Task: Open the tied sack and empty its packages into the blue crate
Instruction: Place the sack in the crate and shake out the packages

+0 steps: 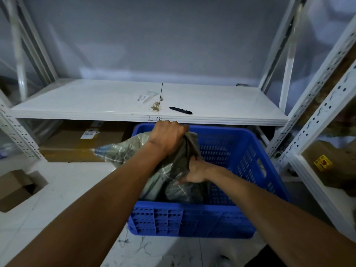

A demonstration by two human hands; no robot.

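Note:
A grey-green woven sack (125, 151) is held over the blue crate (240, 157) on the floor, its bulk leaning out over the crate's left rim. My left hand (169, 135) is clenched around the bunched top of the sack. Just below it, my right hand (194, 170) grips a lower fold of the sack inside the crate. Grey plastic-wrapped packages (185, 189) show under the sack in the crate's left half.
A white metal shelf (77, 101) runs behind the crate, with a black pen (180, 110) and a small label on it. Cardboard boxes (77, 145) sit under the shelf and another (13, 187) at the left on the floor. A second rack (327, 116) stands at the right.

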